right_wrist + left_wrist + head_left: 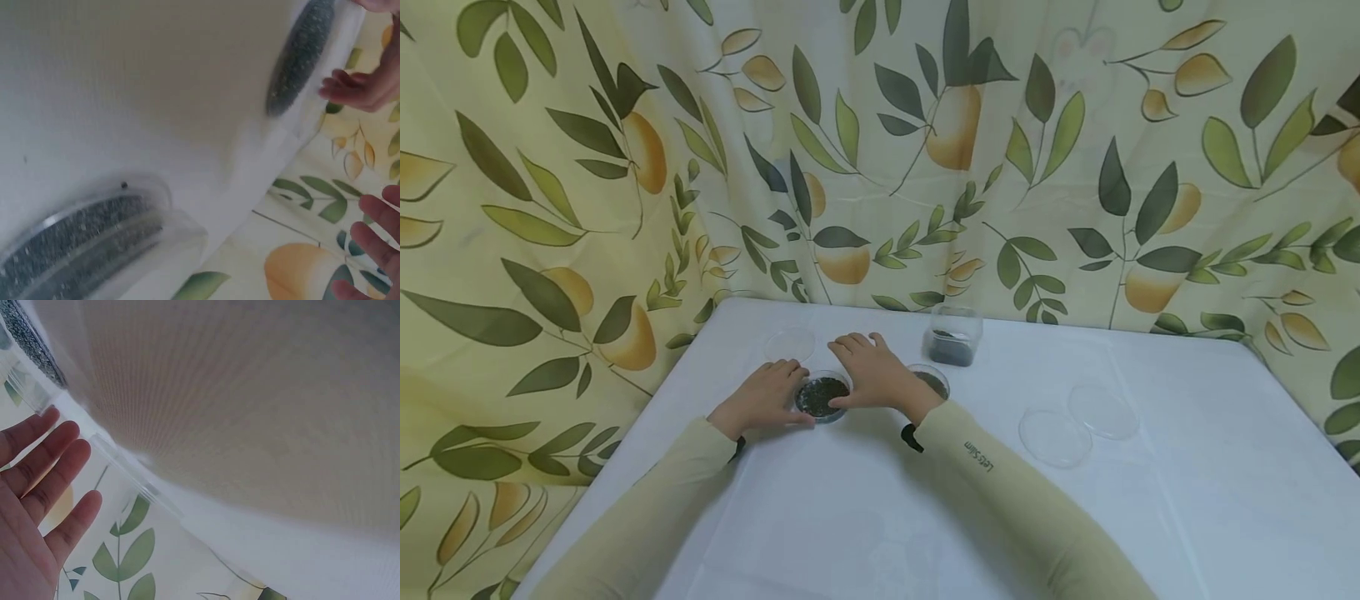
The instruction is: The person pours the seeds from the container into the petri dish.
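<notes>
A round clear dish filled with dark granules sits on the table between the two hands. At its left side is my left hand, thumb toward the near rim and fingers toward the far rim; the fingers look extended and apart in the left wrist view. From the right, my right hand reaches over with fingers spread and raised, its thumb right at the dish's rim. A second granule-filled dish is partly hidden behind the right wrist; it also shows as the near dish in the right wrist view.
Behind the second dish stands a clear square container partly filled with dark granules. One clear round lid lies beyond the left hand. Two more clear lids, a near one and a far one, overlap on the right. A patterned curtain hangs behind the table.
</notes>
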The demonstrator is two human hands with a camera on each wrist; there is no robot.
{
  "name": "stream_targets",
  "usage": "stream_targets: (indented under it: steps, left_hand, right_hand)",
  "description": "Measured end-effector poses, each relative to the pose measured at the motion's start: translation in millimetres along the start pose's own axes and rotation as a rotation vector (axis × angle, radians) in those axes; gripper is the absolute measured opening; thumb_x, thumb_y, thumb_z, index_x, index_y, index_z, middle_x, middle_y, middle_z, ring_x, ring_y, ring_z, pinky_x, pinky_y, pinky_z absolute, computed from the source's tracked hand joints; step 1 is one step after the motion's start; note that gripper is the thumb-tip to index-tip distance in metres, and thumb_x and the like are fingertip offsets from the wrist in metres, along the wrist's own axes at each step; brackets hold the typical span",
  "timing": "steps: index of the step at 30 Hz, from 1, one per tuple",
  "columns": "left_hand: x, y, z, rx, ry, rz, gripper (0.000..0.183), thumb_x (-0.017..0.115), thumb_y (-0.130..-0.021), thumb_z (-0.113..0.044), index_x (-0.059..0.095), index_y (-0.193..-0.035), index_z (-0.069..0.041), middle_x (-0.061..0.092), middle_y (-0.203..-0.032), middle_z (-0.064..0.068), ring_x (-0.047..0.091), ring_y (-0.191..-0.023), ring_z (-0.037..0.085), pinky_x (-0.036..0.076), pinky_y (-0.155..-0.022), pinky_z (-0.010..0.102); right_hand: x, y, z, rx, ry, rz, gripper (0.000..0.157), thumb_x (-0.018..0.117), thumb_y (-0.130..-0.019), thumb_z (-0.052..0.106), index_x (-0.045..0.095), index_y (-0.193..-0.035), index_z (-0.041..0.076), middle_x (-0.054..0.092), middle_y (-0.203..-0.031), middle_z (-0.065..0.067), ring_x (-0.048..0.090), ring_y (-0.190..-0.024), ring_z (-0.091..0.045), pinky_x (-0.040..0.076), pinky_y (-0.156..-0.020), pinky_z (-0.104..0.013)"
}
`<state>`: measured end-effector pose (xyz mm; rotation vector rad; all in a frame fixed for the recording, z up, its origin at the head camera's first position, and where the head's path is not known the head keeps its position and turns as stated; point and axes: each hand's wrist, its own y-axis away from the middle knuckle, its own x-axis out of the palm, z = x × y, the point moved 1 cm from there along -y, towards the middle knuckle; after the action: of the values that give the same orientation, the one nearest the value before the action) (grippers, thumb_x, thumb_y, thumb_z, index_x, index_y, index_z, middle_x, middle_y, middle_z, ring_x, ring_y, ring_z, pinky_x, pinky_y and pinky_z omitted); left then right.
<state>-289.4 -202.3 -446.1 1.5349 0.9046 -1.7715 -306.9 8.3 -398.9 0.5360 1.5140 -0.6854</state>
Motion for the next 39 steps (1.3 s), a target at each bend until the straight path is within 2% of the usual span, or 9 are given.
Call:
stream_targets:
  steps: [4, 13, 22, 32, 39]
  left_hand:
    - [0.4, -0.9, -0.1, 0.002, 0.004, 0.003, 0.084, 0.059, -0.075, -0.069, 0.053, -0.124, -0.001, 0.056, -0.117, 0.012, 0.053, -0.105, 0.025, 0.045, -0.092, 0.043]
    - [-0.1, -1.0, -0.2, 0.009, 0.005, -0.001, 0.083, 0.060, -0.075, -0.068, 0.053, -0.124, -0.001, 0.057, -0.117, 0.012, 0.054, -0.104, 0.025, 0.046, -0.091, 0.043]
    - [-2.2, -0.8, -1.0, 0.003, 0.003, 0.016, 0.083, 0.059, -0.076, -0.069, 0.053, -0.124, -0.002, 0.056, -0.116, 0.011, 0.053, -0.105, 0.026, 0.045, -0.091, 0.043]
    - [-0.7, -1.2, 0.1, 0.002, 0.008, 0.021, 0.083, 0.058, -0.075, -0.069, 0.052, -0.124, -0.003, 0.056, -0.115, 0.010, 0.053, -0.103, 0.025, 0.045, -0.091, 0.043]
    - [3.2, -1.6, 3.0, 0.011, -0.001, 0.001, 0.083, 0.058, -0.075, -0.069, 0.053, -0.123, -0.002, 0.056, -0.114, 0.010, 0.053, -0.102, 0.025, 0.045, -0.090, 0.042]
  right_hand:
    - [8.5, -5, 3, -0.010, 0.039, 0.052, 0.091, 0.064, -0.076, 0.064, 0.037, -0.143, 0.010, 0.043, -0.144, -0.006, 0.038, -0.134, -0.022, 0.030, -0.108, -0.052]
    - [17.8, -8, 6, -0.046, 0.071, 0.112, 0.085, 0.064, -0.076, 0.063, 0.043, -0.139, 0.010, 0.047, -0.140, -0.005, 0.041, -0.131, -0.022, 0.033, -0.106, -0.049]
    - [28.1, -11, 5, -0.050, 0.107, 0.145, 0.085, 0.059, -0.077, 0.068, 0.045, -0.138, 0.011, 0.049, -0.138, -0.004, 0.042, -0.129, -0.021, 0.035, -0.104, -0.047]
    - [30.5, -13, 5, -0.028, 0.127, 0.153, 0.084, 0.057, -0.075, 0.071, 0.051, -0.133, 0.010, 0.052, -0.133, -0.005, 0.046, -0.125, -0.022, 0.037, -0.100, -0.047]
    - [31.3, -14, 0, 0.002, 0.084, 0.165, 0.086, 0.058, -0.073, 0.073, 0.052, -0.132, 0.011, 0.051, -0.134, -0.006, 0.045, -0.126, -0.023, 0.036, -0.102, -0.048]
